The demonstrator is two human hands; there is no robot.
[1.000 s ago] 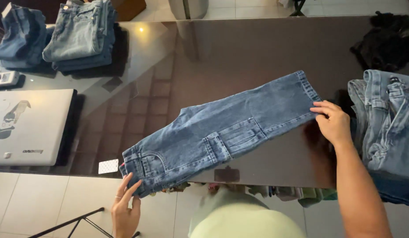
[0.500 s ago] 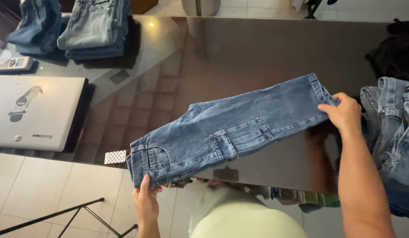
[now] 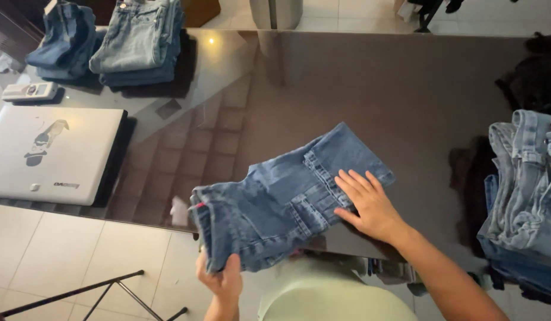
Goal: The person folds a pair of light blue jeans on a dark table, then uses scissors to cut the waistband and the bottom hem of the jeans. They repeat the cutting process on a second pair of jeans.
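Observation:
A pair of blue jeans (image 3: 275, 196) lies folded over on itself at the near edge of a dark glossy table (image 3: 359, 89). My left hand (image 3: 222, 279) grips the waistband end, which hangs over the table's front edge. My right hand (image 3: 370, 205) lies flat, fingers spread, on the folded leg part and presses it down. A small white tag (image 3: 180, 211) sticks out beside the waistband.
A closed white laptop (image 3: 49, 154) sits at the left, a small white device (image 3: 29, 90) behind it. Two stacks of folded jeans (image 3: 136, 38) stand at the back left. A heap of loose jeans (image 3: 525, 190) fills the right edge, dark clothing (image 3: 534, 74) behind it.
The leg end of the jeans has been folded back over towards the waistband, halving their length. My right hand moved left with it and now lies flat on top.

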